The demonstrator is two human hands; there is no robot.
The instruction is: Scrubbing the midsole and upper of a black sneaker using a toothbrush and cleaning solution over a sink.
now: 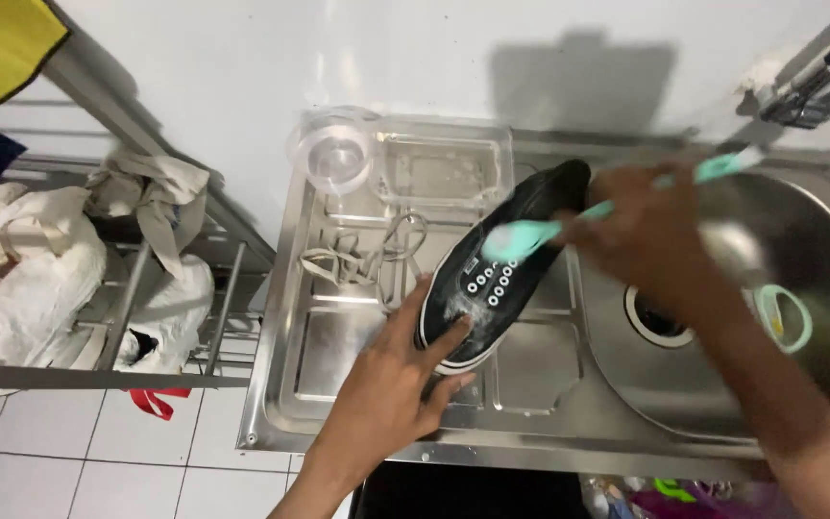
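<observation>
A black sneaker (pixel 503 252) with a white sole and no laces lies on the steel drainboard (pixel 338 360), toe toward me, with soap foam on its upper. My left hand (pixel 401 380) presses on its toe end and holds it down. My right hand (pixel 641 240) grips a mint-green brush (pixel 530 235) by its handle; the bristle head rests on the shoe's tongue area and looks blurred.
Loose shoelaces (pixel 377 258) lie on the drainboard beside a clear cup (pixel 333 154) and a clear plastic tray (pixel 444 171). The sink basin (pixel 780 259) at right has a drain (pixel 660 317) and a green ring (pixel 785 317). A metal rack (pixel 117 375) with white bags stands left.
</observation>
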